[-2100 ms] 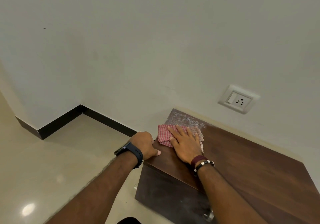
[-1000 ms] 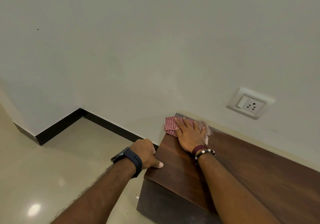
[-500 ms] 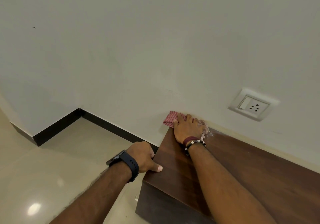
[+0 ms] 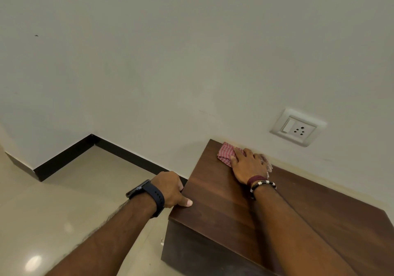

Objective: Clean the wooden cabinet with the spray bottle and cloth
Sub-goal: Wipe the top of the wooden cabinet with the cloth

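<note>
Presently: red-and-white checked cloth (image 4: 226,154), on far left corner of dark brown wooden cabinet (image 4: 223,207), against the wall. Right hand (image 4: 248,165) flat, fingers straight, pressing the cloth. Left hand (image 4: 170,189) curled over cabinet's left edge, gripping it. White wall socket (image 4: 297,127) above, right. Beige tiled floor (image 4: 70,201) left.

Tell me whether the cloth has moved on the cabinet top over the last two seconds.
Yes. The cloth, under the right hand, has slid along the cabinet top away from the person, from short of the back edge to right against the wall.
</note>
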